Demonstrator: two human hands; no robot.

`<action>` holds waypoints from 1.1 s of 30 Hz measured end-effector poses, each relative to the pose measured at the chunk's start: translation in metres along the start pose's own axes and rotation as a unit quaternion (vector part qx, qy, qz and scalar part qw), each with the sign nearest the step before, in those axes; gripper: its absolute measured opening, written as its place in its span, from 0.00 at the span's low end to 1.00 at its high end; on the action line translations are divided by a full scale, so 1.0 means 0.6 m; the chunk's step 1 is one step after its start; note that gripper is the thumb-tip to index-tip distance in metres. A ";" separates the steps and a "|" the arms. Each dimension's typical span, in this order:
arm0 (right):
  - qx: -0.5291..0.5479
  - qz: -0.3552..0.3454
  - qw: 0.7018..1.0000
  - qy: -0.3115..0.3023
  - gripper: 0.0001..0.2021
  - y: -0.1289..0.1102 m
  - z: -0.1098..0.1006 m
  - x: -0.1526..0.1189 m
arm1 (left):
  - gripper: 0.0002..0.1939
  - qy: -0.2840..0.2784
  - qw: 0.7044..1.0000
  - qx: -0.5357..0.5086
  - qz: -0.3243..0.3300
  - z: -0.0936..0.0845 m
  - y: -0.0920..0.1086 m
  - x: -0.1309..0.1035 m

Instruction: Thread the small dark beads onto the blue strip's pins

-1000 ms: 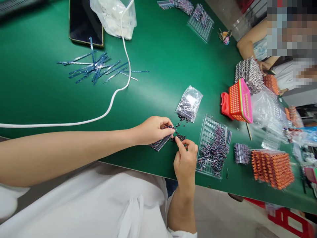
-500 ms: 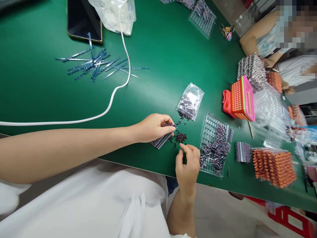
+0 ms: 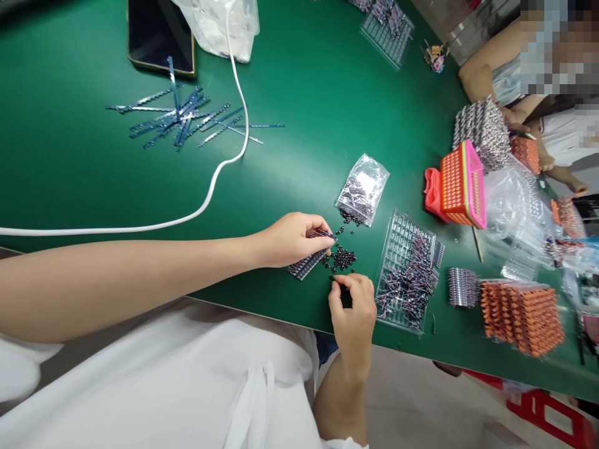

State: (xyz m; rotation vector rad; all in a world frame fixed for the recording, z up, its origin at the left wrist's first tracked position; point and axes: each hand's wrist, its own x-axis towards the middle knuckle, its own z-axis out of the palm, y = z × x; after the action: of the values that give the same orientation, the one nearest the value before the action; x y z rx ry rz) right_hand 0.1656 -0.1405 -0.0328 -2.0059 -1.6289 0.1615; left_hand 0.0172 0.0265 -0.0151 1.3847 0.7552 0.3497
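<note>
My left hand (image 3: 294, 242) is closed, thumb against fingers, on several thin dark-and-pink wire-like pieces (image 3: 319, 234). Beneath it on the green table lies a ridged strip of similar colour (image 3: 304, 267), partly hidden by the hand. Just right of those fingertips spreads a pile of small black beads (image 3: 345, 257). My right hand (image 3: 354, 308) is below the pile, thumb and forefinger pinched on a tiny black bead (image 3: 332, 277). To its right is a clear plastic tray (image 3: 392, 246) heaped with more thin wire-like pieces (image 3: 409, 280).
A clear bag of beads (image 3: 362, 187) lies beyond the pile. A white cable (image 3: 213, 187) crosses the table near blue metallic strips (image 3: 182, 118) and a dark tablet-like device (image 3: 161, 34). An orange-pink basket (image 3: 461, 187) and orange stacks (image 3: 521, 318) stand right; another person works behind them.
My right thumb and forefinger have closed into a pinch and drawn slightly down and left, off the bead pile. My left hand keeps its hold. The whole view has shifted slightly.
</note>
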 end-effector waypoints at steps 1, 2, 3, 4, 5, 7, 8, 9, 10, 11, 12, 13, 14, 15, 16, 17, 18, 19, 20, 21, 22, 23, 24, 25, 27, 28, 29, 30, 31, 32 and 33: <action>0.002 0.000 1.000 0.005 0.05 0.001 -0.002 -0.002 | 0.08 0.000 1.000 0.000 0.002 0.000 0.000 0.000; 0.002 0.000 1.000 0.011 0.06 0.003 -0.004 -0.003 | 0.08 0.000 1.000 -0.001 0.003 0.000 -0.001 0.000; 0.003 -0.002 1.000 0.015 0.07 0.005 -0.005 -0.005 | 0.08 0.001 1.000 -0.001 0.004 0.000 -0.001 0.000; 0.004 -0.005 1.000 0.019 0.07 0.006 -0.006 -0.006 | 0.08 0.001 1.000 -0.001 0.004 0.000 -0.001 0.000; 0.004 -0.011 1.000 0.022 0.08 0.007 -0.006 -0.007 | 0.08 0.001 1.000 -0.001 0.005 0.000 -0.002 0.000; 0.002 -0.026 0.999 0.027 0.09 0.009 -0.006 -0.010 | 0.08 0.001 1.000 0.001 0.005 -0.001 -0.001 -0.001; 0.000 -0.032 0.999 0.030 0.10 0.009 -0.005 -0.011 | 0.08 0.001 1.000 0.002 0.004 -0.001 -0.001 -0.001; -0.002 -0.036 0.999 0.033 0.10 0.009 -0.004 -0.012 | 0.08 0.000 1.000 0.004 0.004 -0.001 -0.001 -0.001; -0.004 -0.038 0.999 0.035 0.10 0.010 -0.003 -0.013 | 0.08 0.000 1.000 0.005 0.004 -0.002 0.000 -0.001; -0.006 -0.038 0.999 0.036 0.10 0.010 -0.002 -0.014 | 0.08 -0.001 1.000 0.006 0.004 -0.002 0.000 -0.001; -0.008 -0.037 0.999 0.037 0.10 0.010 -0.001 -0.015 | 0.08 -0.001 1.000 0.006 0.005 -0.002 0.001 -0.002; -0.008 -0.037 0.999 0.036 0.10 0.010 -0.001 -0.016 | 0.08 -0.001 1.000 0.007 0.005 -0.002 0.001 -0.002; -0.009 -0.037 0.999 0.035 0.10 0.010 0.000 -0.016 | 0.09 -0.001 1.000 0.007 0.007 -0.002 0.001 -0.002; -0.009 -0.036 0.999 0.034 0.10 0.009 0.001 -0.016 | 0.09 0.000 1.000 0.008 0.008 -0.001 0.001 -0.002; -0.008 -0.036 0.999 0.033 0.10 0.009 0.002 -0.016 | 0.09 0.000 1.000 0.008 0.008 -0.001 0.001 -0.001; -0.007 -0.036 0.999 0.031 0.10 0.009 0.002 -0.017 | 0.09 0.000 1.000 0.008 0.009 -0.001 0.001 -0.001; -0.006 -0.036 0.999 0.031 0.10 0.009 0.003 -0.017 | 0.08 0.000 1.000 0.007 0.009 -0.001 0.001 -0.001; -0.004 -0.036 0.999 0.031 0.10 0.008 0.004 -0.017 | 0.08 0.001 1.000 0.006 0.009 -0.001 0.001 -0.001; -0.003 -0.036 0.999 0.031 0.10 0.008 0.004 -0.017 | 0.08 0.001 1.000 0.005 0.008 -0.001 0.001 -0.001; -0.003 -0.037 0.999 0.031 0.11 0.008 0.005 -0.017 | 0.08 0.001 1.000 0.005 0.008 -0.001 0.001 -0.001; -0.002 -0.038 0.999 0.032 0.11 0.008 0.005 -0.017 | 0.08 0.001 1.000 0.004 0.008 -0.001 0.001 -0.001; -0.002 -0.039 0.999 0.032 0.12 0.008 0.005 -0.017 | 0.08 0.001 1.000 0.004 0.008 -0.001 0.001 -0.001; -0.002 -0.041 0.999 0.033 0.12 0.009 0.005 -0.017 | 0.08 0.001 1.000 0.005 0.008 -0.001 0.001 -0.001; -0.003 -0.043 0.998 0.035 0.13 0.009 0.006 -0.017 | 0.08 0.001 1.000 0.007 0.009 -0.001 0.001 -0.001; -0.004 -0.050 0.998 0.041 0.14 0.010 0.006 -0.017 | 0.09 0.003 1.000 0.012 0.010 -0.002 0.001 -0.001; -0.005 -0.054 0.998 0.043 0.14 0.010 0.006 -0.017 | 0.09 0.002 1.000 0.014 0.010 -0.002 0.001 -0.002; -0.005 -0.059 0.997 0.044 0.14 0.011 0.006 -0.017 | 0.09 0.002 1.000 0.016 0.011 -0.002 0.001 -0.002; -0.006 -0.064 0.997 0.044 0.15 0.012 0.006 -0.017 | 0.09 0.002 1.000 0.016 0.011 -0.002 0.001 -0.002; -0.008 -0.068 0.997 0.042 0.15 0.013 0.007 -0.017 | 0.09 0.002 1.000 0.015 0.010 -0.002 0.001 -0.002; -0.011 -0.072 0.997 0.039 0.15 0.014 0.007 -0.017 | 0.08 0.001 1.000 0.014 0.010 -0.002 0.000 -0.001; -0.016 -0.076 0.996 0.035 0.16 0.015 0.008 -0.018 | 0.08 0.001 1.000 0.012 0.010 -0.002 0.000 -0.001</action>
State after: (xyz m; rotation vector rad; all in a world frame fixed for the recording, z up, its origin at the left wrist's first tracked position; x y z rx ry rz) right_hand 0.1689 -0.1500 -0.0439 -1.8794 -1.7414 0.0091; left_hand 0.0159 0.0267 -0.0148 1.4153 0.7495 0.3592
